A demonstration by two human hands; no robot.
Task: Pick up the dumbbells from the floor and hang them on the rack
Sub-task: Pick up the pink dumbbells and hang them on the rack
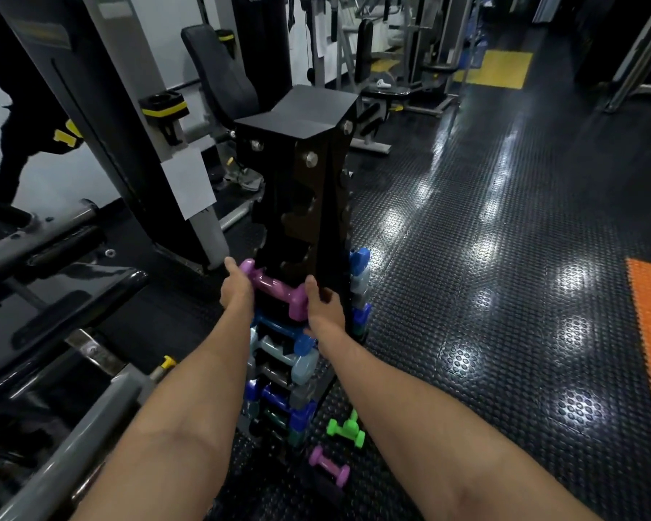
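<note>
While the left hand and right hand each grasp one end of a purple dumbbell held level against the black rack, a green dumbbell and a second purple one lie on the studded floor at five o'clock of the rack base.

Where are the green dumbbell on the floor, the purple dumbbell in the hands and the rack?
green dumbbell (345,429): head view, on its handle.
purple dumbbell (273,288): head view, on its handle.
rack (297,114): head view, on its flat top plate.
</note>
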